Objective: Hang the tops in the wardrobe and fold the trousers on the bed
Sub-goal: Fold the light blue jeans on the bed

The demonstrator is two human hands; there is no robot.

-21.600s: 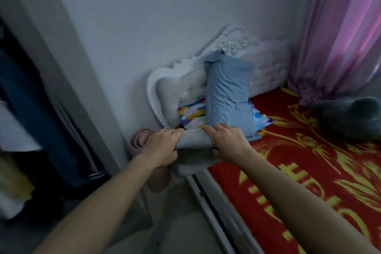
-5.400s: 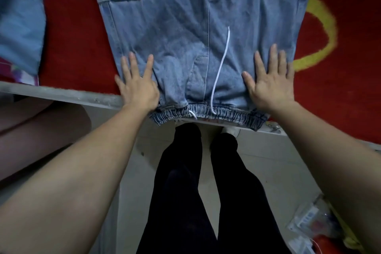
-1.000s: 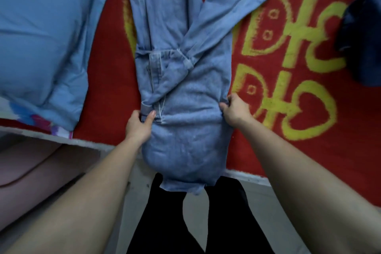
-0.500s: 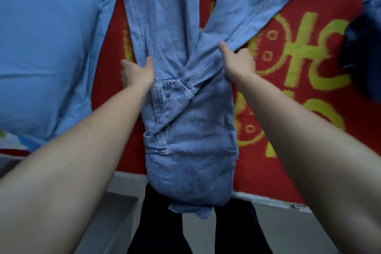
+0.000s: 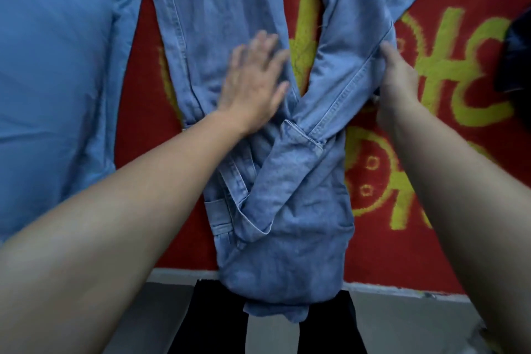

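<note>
The denim trousers (image 5: 287,210) lie on the bed (image 5: 138,129), legs toward 12 o'clock. My left hand (image 5: 253,86) presses flat, fingers (image 5: 260,43) spread. My right hand (image 5: 398,80) pinches the 2 o'clock seam. I should stack the legs edge to edge.

Yellow characters (image 5: 448,70) on the red bedcover (image 5: 488,161) are unreadable.

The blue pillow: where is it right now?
Head view, far left: the blue pillow lies on the red blanket, just left of the denim trousers.
</note>
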